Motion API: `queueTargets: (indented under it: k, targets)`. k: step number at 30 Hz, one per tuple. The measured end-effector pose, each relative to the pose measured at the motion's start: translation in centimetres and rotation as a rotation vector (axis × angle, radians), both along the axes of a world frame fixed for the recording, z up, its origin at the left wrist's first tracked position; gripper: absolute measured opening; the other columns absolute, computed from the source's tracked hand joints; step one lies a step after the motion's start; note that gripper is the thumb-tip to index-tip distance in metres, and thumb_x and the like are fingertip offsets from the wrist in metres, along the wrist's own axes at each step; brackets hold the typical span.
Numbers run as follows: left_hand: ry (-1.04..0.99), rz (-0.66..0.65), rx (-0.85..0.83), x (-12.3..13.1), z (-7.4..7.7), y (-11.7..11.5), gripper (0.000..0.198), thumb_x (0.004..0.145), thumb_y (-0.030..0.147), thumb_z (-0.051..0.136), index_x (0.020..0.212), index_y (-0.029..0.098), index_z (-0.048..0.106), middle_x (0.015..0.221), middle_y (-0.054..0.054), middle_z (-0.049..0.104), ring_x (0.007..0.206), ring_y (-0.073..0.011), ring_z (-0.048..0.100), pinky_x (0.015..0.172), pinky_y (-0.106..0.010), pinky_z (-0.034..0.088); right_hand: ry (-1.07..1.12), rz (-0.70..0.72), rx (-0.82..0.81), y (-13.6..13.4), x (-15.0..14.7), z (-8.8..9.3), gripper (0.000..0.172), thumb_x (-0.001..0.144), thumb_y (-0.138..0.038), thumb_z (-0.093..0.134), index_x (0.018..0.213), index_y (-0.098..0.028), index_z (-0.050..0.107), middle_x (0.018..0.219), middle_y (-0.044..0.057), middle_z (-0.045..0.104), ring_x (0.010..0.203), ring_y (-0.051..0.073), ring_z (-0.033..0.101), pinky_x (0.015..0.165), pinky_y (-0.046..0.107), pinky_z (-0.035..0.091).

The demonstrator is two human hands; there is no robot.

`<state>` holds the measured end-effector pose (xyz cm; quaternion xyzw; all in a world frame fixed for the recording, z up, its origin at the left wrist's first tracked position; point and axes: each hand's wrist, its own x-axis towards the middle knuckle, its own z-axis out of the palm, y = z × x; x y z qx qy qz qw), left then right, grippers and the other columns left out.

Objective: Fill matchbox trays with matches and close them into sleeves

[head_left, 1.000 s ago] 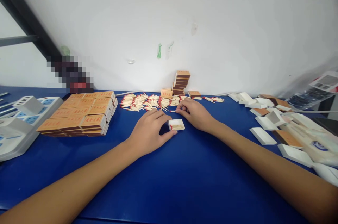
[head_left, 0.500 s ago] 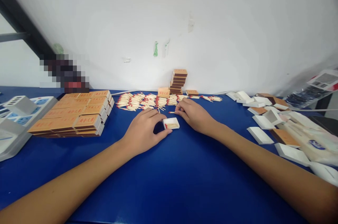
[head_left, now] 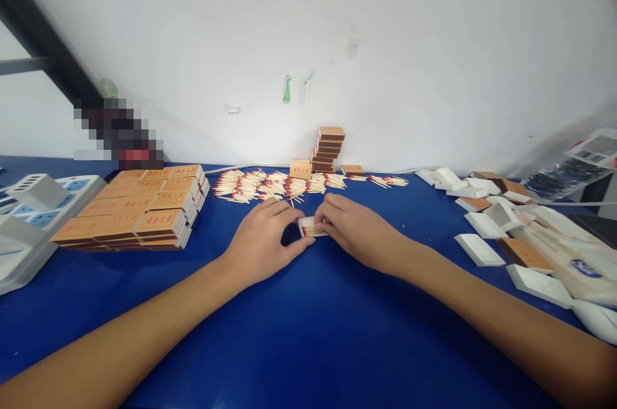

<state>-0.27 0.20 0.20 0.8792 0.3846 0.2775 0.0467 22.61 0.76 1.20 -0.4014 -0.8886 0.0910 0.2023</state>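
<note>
My left hand (head_left: 264, 239) grips a small white matchbox tray (head_left: 303, 222) on the blue table, thumb at its near side and fingers at its far left corner. Several red-tipped matches (head_left: 309, 231) lie inside. My right hand (head_left: 354, 226) is pinched over the tray's right part, fingertips down at the matches; the match between them is mostly hidden by the fingers. Just beyond both hands, loose matches (head_left: 241, 186) are spread in bunches along the wall.
At left, closed orange matchboxes (head_left: 130, 206) lie stacked in rows beside a white power strip (head_left: 72, 203). More matchboxes (head_left: 329, 148) stand piled against the wall. White trays (head_left: 479, 249) and brown sleeves (head_left: 525, 255) are scattered at right, near a soft packet (head_left: 573, 251).
My right hand has moved nearer and slightly left, bringing the match from beyond the tray to over it. My left hand keeps its hold on the tray.
</note>
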Motion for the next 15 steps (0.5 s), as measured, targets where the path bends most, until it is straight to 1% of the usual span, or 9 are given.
queueTargets:
  k: [2, 4, 5, 7, 9, 10, 12, 15]
  targets:
    - [0.005, 0.003, -0.003, 0.0, 0.0, 0.0, 0.022, 0.092, 0.037, 0.076, 0.106, 0.02, 0.072, 0.097, -0.005, 0.073, 0.097, -0.0256, 0.068, 0.091, -0.044, 0.054, 0.024, -0.012, 0.009, 0.4, 0.5, 0.1, 0.013, 0.104, -0.024, 0.052, 0.098, -0.023, 0.064, 0.099, 0.007, 0.066, 0.088, 0.021, 0.062, 0.075, 0.034, 0.048]
    - [0.008, 0.004, -0.005, 0.0, 0.0, 0.0, 0.023, 0.092, 0.037, 0.077, 0.107, 0.02, 0.072, 0.097, -0.005, 0.073, 0.097, -0.026, 0.068, 0.091, -0.044, 0.054, 0.087, -0.11, 0.066, 1.6, 2.1, 0.3, 0.015, 0.103, -0.029, 0.054, 0.095, -0.022, 0.066, 0.095, 0.007, 0.067, 0.083, 0.021, 0.062, 0.075, 0.034, 0.047]
    - [0.007, 0.003, -0.004, 0.0, 0.0, 0.0, 0.024, 0.092, 0.037, 0.077, 0.107, 0.02, 0.072, 0.098, -0.005, 0.073, 0.097, -0.0261, 0.068, 0.091, -0.044, 0.054, 0.113, -0.203, 0.108, 2.3, 3.4, 0.4, 0.018, 0.102, -0.031, 0.055, 0.092, -0.021, 0.067, 0.092, 0.007, 0.067, 0.079, 0.021, 0.062, 0.074, 0.034, 0.047]
    - [0.006, -0.001, -0.003, -0.1, 0.0, -0.1, 0.023, 0.092, 0.037, 0.076, 0.107, 0.02, 0.072, 0.099, -0.006, 0.073, 0.098, -0.0262, 0.067, 0.091, -0.045, 0.054, 0.114, -0.44, 0.172, 4.0, 6.5, 0.6, 0.019, 0.098, -0.034, 0.059, 0.09, -0.02, 0.07, 0.089, 0.008, 0.068, 0.076, 0.022, 0.061, 0.071, 0.035, 0.046]
    - [0.008, -0.009, -0.004, -0.1, 0.0, -0.1, 0.023, 0.093, 0.037, 0.076, 0.108, 0.02, 0.072, 0.099, -0.006, 0.073, 0.097, -0.0261, 0.067, 0.091, -0.045, 0.054, 0.042, -0.594, 0.153, 5.6, 9.8, 0.5, 0.023, 0.094, -0.04, 0.062, 0.091, -0.02, 0.073, 0.089, 0.01, 0.069, 0.077, 0.024, 0.062, 0.07, 0.036, 0.045]
    - [0.01, -0.012, -0.003, -0.1, 0.0, -0.2, 0.023, 0.092, 0.037, 0.077, 0.108, 0.02, 0.072, 0.098, -0.006, 0.073, 0.097, -0.026, 0.067, 0.091, -0.045, 0.054, 0.016, -0.629, 0.126, 6.2, 11.2, 0.4, 0.026, 0.092, -0.043, 0.065, 0.092, -0.02, 0.074, 0.091, 0.01, 0.07, 0.079, 0.025, 0.063, 0.07, 0.036, 0.045]
    - [0.008, -0.014, -0.002, -0.1, 0.0, -0.2, 0.024, 0.092, 0.037, 0.077, 0.108, 0.02, 0.071, 0.098, -0.006, 0.073, 0.097, -0.026, 0.067, 0.091, -0.045, 0.054, -0.025, -0.641, 0.062, 6.9, 13.2, 0.1, 0.029, 0.089, -0.048, 0.066, 0.09, -0.02, 0.076, 0.095, 0.011, 0.072, 0.08, 0.025, 0.064, 0.07, 0.036, 0.046]
    - [0.008, -0.012, 0.001, -0.1, 0.0, -0.2, 0.024, 0.092, 0.037, 0.077, 0.108, 0.02, 0.071, 0.099, -0.006, 0.073, 0.098, -0.0262, 0.067, 0.091, -0.044, 0.055, -0.073, -0.636, 0.001, 7.3, 14.2, -0.4, 0.032, 0.088, -0.051, 0.065, 0.086, -0.021, 0.075, 0.093, 0.01, 0.073, 0.078, 0.025, 0.065, 0.068, 0.036, 0.046]
